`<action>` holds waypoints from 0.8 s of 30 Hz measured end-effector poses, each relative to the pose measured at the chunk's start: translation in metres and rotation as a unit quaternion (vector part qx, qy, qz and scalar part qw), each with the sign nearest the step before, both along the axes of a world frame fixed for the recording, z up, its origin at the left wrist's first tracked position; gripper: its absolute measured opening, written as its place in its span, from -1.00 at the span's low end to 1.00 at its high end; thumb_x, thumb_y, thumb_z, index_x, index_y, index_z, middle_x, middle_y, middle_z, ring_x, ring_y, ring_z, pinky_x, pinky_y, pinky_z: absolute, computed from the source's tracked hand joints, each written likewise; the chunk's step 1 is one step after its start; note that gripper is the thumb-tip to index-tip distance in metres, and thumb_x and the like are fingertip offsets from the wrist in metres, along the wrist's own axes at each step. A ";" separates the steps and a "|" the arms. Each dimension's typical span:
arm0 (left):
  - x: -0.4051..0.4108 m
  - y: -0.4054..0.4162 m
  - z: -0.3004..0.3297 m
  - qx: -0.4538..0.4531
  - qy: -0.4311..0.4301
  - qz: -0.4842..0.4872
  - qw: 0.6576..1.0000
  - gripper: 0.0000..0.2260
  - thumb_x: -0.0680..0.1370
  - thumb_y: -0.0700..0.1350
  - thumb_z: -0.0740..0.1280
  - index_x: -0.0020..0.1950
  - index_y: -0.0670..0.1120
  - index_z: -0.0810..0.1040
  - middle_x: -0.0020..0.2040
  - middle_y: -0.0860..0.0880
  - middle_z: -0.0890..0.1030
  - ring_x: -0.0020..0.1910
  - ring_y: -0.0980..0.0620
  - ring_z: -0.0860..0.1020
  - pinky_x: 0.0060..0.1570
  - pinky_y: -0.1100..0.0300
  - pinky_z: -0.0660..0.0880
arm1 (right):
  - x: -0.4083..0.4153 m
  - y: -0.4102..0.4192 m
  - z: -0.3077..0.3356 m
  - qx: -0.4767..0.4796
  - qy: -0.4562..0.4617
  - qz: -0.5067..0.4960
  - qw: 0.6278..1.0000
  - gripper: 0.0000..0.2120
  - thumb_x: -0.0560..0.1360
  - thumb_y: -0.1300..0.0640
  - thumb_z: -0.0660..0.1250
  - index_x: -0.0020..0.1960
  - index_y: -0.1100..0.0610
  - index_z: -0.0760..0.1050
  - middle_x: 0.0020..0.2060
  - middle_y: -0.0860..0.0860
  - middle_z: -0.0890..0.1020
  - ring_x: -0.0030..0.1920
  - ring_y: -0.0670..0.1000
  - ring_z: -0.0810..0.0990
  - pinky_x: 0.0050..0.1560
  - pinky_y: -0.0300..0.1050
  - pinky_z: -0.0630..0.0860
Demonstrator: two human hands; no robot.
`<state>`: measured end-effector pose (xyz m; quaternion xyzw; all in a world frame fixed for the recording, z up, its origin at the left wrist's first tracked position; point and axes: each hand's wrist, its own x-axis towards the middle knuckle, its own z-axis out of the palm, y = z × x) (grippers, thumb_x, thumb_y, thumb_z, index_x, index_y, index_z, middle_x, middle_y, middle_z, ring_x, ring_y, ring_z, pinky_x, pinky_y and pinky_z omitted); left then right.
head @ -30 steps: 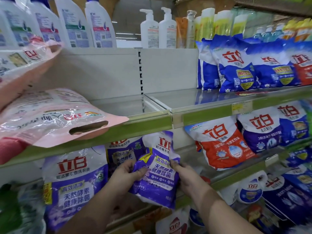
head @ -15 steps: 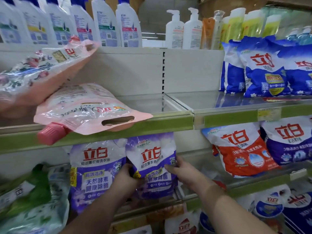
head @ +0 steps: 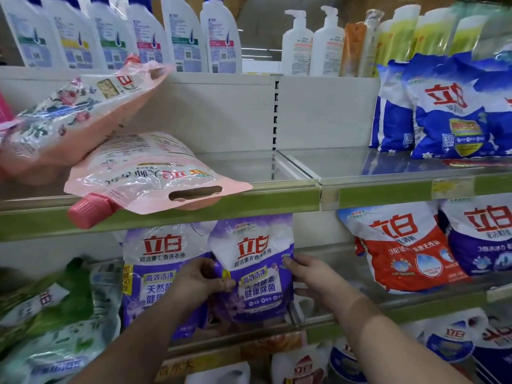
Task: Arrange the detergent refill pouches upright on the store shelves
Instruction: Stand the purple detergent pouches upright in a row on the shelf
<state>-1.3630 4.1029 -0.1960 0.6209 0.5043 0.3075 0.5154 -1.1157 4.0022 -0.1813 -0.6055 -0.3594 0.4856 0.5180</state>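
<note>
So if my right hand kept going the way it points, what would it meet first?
Your right hand points left, fingers already on the purple pouch it holds; beyond that, probably the neighbouring purple pouch, though depth is unclear.

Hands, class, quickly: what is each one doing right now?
Left hand: holding the purple pouch by its left edge.
Right hand: holding the same pouch's right edge.

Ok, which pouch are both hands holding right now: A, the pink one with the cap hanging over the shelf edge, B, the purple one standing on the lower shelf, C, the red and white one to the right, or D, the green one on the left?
B: the left hand and right hand grip the two sides of the upright purple pouch, beside another purple pouch.
</note>
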 end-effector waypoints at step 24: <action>0.008 -0.025 -0.015 0.024 -0.029 0.093 0.995 -0.90 0.52 0.07 0.42 -0.08 0.07 0.62 -0.09 0.12 0.68 -0.08 0.08 0.63 -0.05 0.01 0.64 | 0.024 0.007 -0.039 -0.103 -0.072 0.142 0.982 -0.46 0.37 -0.01 0.55 0.29 -0.03 0.46 0.16 -0.01 0.66 0.15 0.05 0.63 0.21 0.11 0.55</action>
